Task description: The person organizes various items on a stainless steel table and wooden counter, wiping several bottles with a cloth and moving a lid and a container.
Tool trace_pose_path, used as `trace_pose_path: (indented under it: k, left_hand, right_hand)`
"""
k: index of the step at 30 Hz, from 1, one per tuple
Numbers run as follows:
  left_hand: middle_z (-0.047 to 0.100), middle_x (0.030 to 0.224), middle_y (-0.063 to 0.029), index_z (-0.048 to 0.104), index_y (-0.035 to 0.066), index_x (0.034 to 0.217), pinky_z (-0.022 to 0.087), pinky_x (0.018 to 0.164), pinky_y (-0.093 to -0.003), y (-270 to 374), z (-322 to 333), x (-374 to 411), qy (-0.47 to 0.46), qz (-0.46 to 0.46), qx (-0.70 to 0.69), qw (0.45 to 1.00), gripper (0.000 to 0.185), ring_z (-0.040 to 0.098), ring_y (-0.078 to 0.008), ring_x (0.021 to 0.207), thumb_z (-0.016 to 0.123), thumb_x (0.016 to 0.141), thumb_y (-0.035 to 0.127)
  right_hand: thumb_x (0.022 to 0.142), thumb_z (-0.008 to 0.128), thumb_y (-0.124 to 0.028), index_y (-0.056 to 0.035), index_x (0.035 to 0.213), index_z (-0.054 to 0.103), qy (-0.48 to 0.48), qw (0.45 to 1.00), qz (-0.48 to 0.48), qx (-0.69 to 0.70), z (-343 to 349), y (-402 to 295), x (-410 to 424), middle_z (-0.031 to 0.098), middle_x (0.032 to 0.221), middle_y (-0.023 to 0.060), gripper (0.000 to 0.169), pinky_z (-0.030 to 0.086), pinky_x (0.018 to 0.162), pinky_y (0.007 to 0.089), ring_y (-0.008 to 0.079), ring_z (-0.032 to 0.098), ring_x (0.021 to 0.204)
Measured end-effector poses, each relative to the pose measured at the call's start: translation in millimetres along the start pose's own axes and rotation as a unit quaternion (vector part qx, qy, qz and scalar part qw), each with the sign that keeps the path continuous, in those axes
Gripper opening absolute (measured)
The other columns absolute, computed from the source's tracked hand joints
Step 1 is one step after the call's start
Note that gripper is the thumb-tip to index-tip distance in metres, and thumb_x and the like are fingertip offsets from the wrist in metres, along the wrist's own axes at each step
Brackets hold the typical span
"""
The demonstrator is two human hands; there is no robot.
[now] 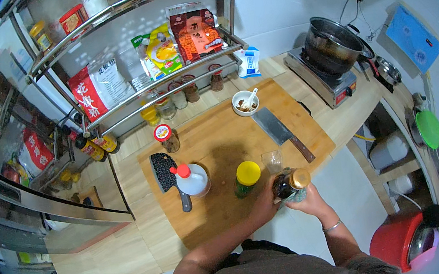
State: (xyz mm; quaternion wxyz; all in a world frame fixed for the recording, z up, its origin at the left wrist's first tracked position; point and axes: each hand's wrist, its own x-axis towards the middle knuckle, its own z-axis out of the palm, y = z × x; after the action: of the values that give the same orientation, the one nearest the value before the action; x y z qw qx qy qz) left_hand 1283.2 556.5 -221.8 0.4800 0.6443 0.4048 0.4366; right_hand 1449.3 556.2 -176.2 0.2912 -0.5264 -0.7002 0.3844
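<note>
Both my hands are around a dark glass jar with a gold lid, just off the near right part of the wooden cutting board. My left hand is on its left side, and my right hand holds its right side, with a greenish patterned cloth or wrap between. A small clear glass is beside the jar. Left of it are a green jar with a yellow lid and a white bottle with a red cap. A cleaver with a wooden handle lies behind the glass.
A black-bladed cleaver, a red-lidded jar and a white bowl with a spoon are on or by the board. A pot sits on a portable stove at right. A metal rack holds seasoning bags behind.
</note>
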Motion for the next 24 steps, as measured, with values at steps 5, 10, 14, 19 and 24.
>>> trace_pose_path:
  k: [5,10,14,19,24]
  left_hand:
    - [0.038,0.123,-0.023,0.021,-0.001,0.128,0.028,0.1,-0.0405,6.8,-1.9,27.7,0.02,-0.021,0.037,0.999,0.07,0.037,-0.0335,0.117,0.047,0.065,-0.014]
    - [0.04,0.121,-0.0255,0.019,-0.004,0.129,0.033,0.095,-0.0425,-40.4,27.2,39.1,0.149,0.01,0.018,0.989,0.065,0.041,-0.0376,0.113,0.05,0.072,-0.006]
    - [0.036,0.124,-0.0281,0.015,-0.008,0.13,0.027,0.099,-0.0442,-30.7,32.4,30.4,0.225,0.007,0.195,0.955,0.067,0.035,-0.041,0.117,0.049,0.072,-0.002]
    - [0.031,0.126,-0.0289,0.027,-0.009,0.125,0.024,0.1,-0.0451,0.7,6.4,-7.7,0.009,-0.051,0.203,0.978,0.061,0.03,-0.0407,0.118,0.054,0.074,0.012]
    - [0.054,0.1,-0.0216,0.051,-0.002,0.1,0.041,0.08,-0.0439,-5.4,-38.2,-64.9,-0.347,-0.051,0.165,0.922,0.032,0.051,-0.0349,0.093,0.051,0.081,0.022]
  right_hand:
    - [0.056,0.078,-0.014,0.0006,0.111,0.046,0.0,1.0,-0.01,0.013,-6.9,10.3,34.0,0.056,0.102,0.0134,0.065,0.044,0.083,0.0334,0.024,0.055,0.095]
    - [0.056,0.078,-0.011,0.0005,0.112,0.045,0.022,0.999,-0.043,-0.008,-6.1,13.2,57.5,0.055,0.104,0.0127,0.066,0.044,0.081,0.0328,0.0228,0.054,0.095]
    - [0.057,0.076,-0.006,-0.0014,0.113,0.042,0.058,0.996,-0.062,0.022,0.0,1.8,69.2,0.053,0.104,0.0111,0.066,0.044,0.081,0.0319,0.0201,0.053,0.094]
    - [0.06,0.074,-0.004,-0.0016,0.113,0.04,0.056,0.996,-0.038,0.057,1.8,13.6,66.6,0.052,0.105,0.0103,0.063,0.044,0.08,0.0316,0.0184,0.052,0.093]
    - [0.064,0.07,-0.004,0.0008,0.12,0.04,-0.038,0.988,0.021,-0.146,-15.6,26.0,47.2,0.051,0.115,0.0165,0.064,0.042,0.086,0.0332,0.0261,0.052,0.101]
